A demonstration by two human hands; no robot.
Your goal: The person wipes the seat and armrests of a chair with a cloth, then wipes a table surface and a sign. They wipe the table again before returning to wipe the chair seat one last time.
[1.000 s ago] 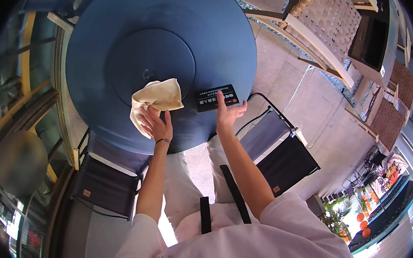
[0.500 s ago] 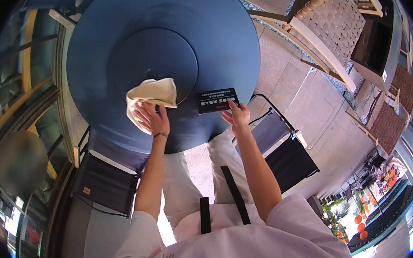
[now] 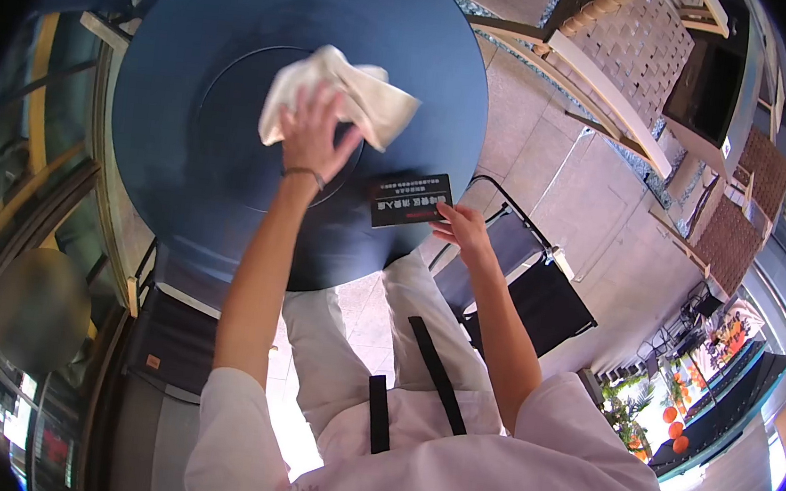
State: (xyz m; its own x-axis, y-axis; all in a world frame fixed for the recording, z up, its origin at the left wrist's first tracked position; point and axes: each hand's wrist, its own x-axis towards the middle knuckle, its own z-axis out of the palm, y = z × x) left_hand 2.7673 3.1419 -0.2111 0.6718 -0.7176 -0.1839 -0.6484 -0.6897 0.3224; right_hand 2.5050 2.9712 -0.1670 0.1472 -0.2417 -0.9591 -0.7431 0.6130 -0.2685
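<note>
A cream cloth [image 3: 383, 107] lies bunched on the round dark table [image 3: 431, 50], across its raised central disc. My left hand [image 3: 312, 134], blurred by motion, presses on the cloth with its fingers spread over it. My right hand [image 3: 463, 229] pinches the right corner of a black sign [image 3: 407, 201] with white printed characters. This sign overlaps the near right part of the tabletop, its face turned up.
Dark folding chairs [image 3: 538, 307] stand close to the table's near right side. Another dark chair [image 3: 171, 338] is at the near left, by a glass-paned frame [image 3: 66, 205]. Woven-seat wooden furniture [image 3: 620, 50] stands at the upper right on the tiled floor [image 3: 543, 156].
My left hand has swept the cloth forward and slightly right, from the near part of the table over the central disc. The sign stays in my right hand, shifted slightly.
</note>
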